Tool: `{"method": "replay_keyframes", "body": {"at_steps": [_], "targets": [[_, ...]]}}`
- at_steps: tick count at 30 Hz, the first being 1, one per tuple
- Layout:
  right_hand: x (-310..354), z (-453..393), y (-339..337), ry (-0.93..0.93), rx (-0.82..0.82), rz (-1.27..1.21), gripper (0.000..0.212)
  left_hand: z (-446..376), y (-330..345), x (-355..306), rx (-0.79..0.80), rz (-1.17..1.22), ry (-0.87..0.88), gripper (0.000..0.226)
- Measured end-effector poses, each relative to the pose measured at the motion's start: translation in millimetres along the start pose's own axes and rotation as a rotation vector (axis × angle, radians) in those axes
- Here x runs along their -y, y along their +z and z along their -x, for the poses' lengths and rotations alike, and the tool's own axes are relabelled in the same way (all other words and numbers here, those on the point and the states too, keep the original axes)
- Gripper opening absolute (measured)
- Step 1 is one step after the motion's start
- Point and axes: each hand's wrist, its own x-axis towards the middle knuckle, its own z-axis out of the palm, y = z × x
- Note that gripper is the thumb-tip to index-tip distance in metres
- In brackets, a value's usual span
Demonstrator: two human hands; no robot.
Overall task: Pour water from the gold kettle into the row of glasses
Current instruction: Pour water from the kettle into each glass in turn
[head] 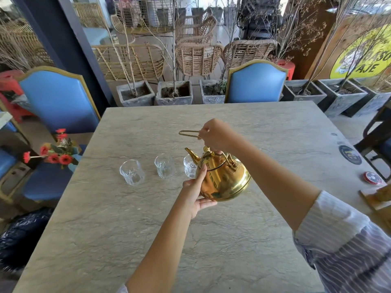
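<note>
Striped shirt sleeves (342, 246) are seen nearest the camera, rolled back from both forearms, which reach out over a grey stone-patterned table (148, 240). A gold kettle (222, 178) is held above the table top, tilted with its spout (191, 154) pointed left and slightly up, toward the nearest of three glasses. The kettle is gripped from above by the right hand (215, 135), whose fingers are curled closed around the top of the thin wire handle (188, 133); a loop of that handle is seen projecting to the left of the fist. The kettle's lower left side is supported by the left hand (196, 192), which is held open and cupped, with the fingers (202, 173) laid flat up the polished body and the thumb tucked beneath the base. The lid, topped by a small gold knob (206, 149), is seated on the kettle.

Three clear glasses are set upright in a row on the table. The left glass (132, 172) and the middle glass (164, 166) are well apart from the kettle, while the right glass (189, 166) is partly hidden behind the spout. Whether any water is contained in them cannot be told.

Red artificial flowers (57, 154) are seen beside the table's left edge, and two blue upholstered chairs (256, 83) are placed at the far side.
</note>
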Motion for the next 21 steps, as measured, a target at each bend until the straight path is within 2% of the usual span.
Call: {"method": "replay_keyframes", "body": {"at_steps": [4, 9, 13, 17, 21], "targets": [[23.0, -7.5, 6.5, -0.033, 0.042, 0.043, 0.031, 2.6, -13.1, -5.6, -0.021, 0.05, 0.01, 0.072], [49.3, -20.1, 17.6, -0.034, 0.082, 0.075, 0.029, 6.0, -29.2, -12.3, -0.015, 0.098, 0.02, 0.051], [67.5, -29.6, 28.5, -0.012, 0.094, 0.1, 0.022, 5.6, -36.4, -16.6, -0.022, 0.124, 0.02, 0.049], [78.4, -30.9, 33.8, -0.012, 0.107, 0.135, 0.034, 4.6, -39.6, -17.4, -0.017, 0.15, 0.024, 0.048], [82.8, -33.6, 36.2, -0.088, 0.092, 0.162, 0.034, 2.7, -39.8, -17.0, -0.016, 0.177, 0.018, 0.052]]}}
